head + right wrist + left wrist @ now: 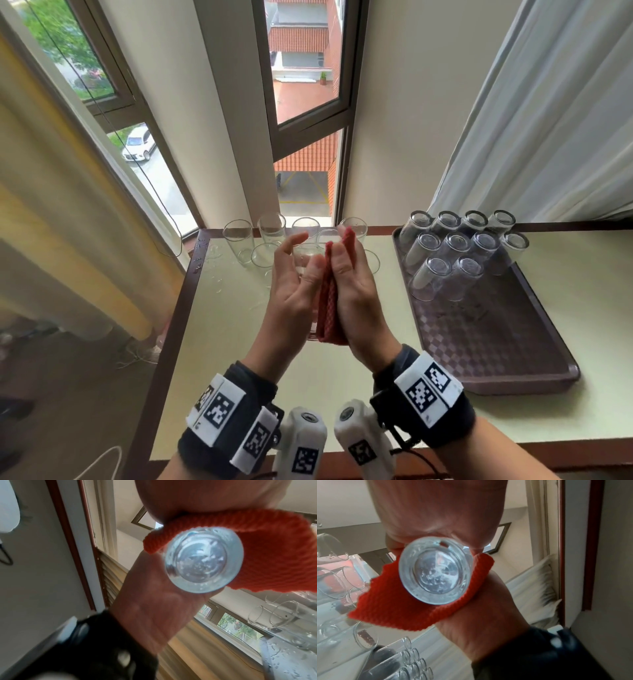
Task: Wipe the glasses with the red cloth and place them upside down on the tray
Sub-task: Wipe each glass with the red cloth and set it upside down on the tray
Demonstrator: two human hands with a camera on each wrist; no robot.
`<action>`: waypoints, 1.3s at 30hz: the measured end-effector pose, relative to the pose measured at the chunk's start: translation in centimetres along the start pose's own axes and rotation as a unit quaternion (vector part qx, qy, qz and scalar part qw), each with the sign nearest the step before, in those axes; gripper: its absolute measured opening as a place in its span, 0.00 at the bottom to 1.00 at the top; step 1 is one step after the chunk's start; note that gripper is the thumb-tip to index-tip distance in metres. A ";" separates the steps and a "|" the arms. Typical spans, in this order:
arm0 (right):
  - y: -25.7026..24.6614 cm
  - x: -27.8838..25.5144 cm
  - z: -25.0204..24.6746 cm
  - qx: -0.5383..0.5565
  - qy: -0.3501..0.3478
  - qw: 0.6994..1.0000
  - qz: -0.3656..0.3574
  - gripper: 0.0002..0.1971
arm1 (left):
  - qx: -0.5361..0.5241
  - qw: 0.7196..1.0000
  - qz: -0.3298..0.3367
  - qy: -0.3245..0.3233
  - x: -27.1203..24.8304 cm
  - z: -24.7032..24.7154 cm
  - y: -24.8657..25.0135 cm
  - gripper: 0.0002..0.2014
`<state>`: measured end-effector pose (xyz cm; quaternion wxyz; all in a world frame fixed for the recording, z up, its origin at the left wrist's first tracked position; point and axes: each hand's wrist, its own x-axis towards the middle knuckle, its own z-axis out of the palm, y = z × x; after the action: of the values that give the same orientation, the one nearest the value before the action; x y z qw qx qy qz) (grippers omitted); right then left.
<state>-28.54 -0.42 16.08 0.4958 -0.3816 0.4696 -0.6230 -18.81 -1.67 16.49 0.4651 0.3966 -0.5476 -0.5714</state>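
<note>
I hold a clear glass (306, 262) up over the table, sandwiched between both hands. My left hand (291, 291) cradles it, thumb laid over the front and fingers loosely spread beyond the rim. The red cloth (330, 308) lies between the glass and my right hand (356, 291), whose straight fingers press it flat against the glass wall. The left wrist view shows the thick wet glass base (435, 573) end on, with the cloth (388, 601) behind it. In the right wrist view the cloth (274, 555) wraps part way round the glass (204, 559).
A brown checked tray (479, 335) at the right carries several upside-down glasses (459, 253) at its far end. Several upright glasses (270, 229) stand at the table's back edge by the window. Water drops dot the table (239, 342) at the left.
</note>
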 end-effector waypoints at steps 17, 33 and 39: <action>1.2 -0.2 0.3 -0.015 -0.004 1.000 0.011 0.22 | 0.012 0.998 -0.049 0.039 -0.1 -0.7 -1.2 0.34; 2.9 -0.5 0.8 -0.117 -0.022 0.992 -0.039 0.34 | -0.053 0.994 -0.058 0.076 -0.4 -1.2 -2.0 0.32; 1.3 0.0 0.4 -0.078 -0.021 0.997 -0.011 0.26 | -0.047 0.995 -0.044 0.073 -1.0 -0.9 -2.1 0.28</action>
<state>-27.83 -0.59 14.92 0.4670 -0.4377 0.5019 -0.5817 -17.91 -1.02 14.28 0.4960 0.4387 -0.4673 -0.5858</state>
